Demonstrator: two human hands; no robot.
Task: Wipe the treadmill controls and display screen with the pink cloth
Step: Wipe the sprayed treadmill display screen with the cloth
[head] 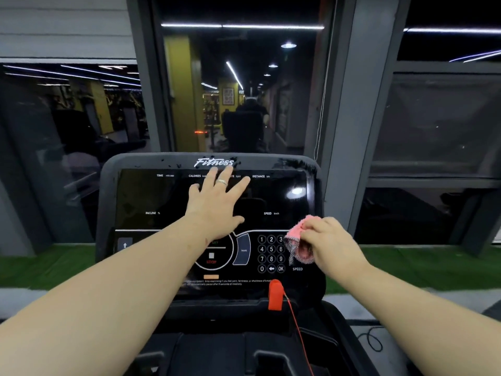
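- A red clip point(276, 294) sticks up at the near edge of the treadmill panel point(108, 202), with a thin red cord point(299, 332) hanging from it.
- The right hand point(332, 246) holds the bunched pink cloth point(299, 241) tight, by the number buttons point(271, 253) near the panel's right edge.
- The left hand point(217, 204) lies flat on the dark screen point(151, 196), fingers spread and holding nothing, tips near the top edge.

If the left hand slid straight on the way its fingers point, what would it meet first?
The left hand lies flat on the display screen, fingers pointing up. It would probably first cross the console's top bezel at the Fitness logo, which its fingertips nearly reach.
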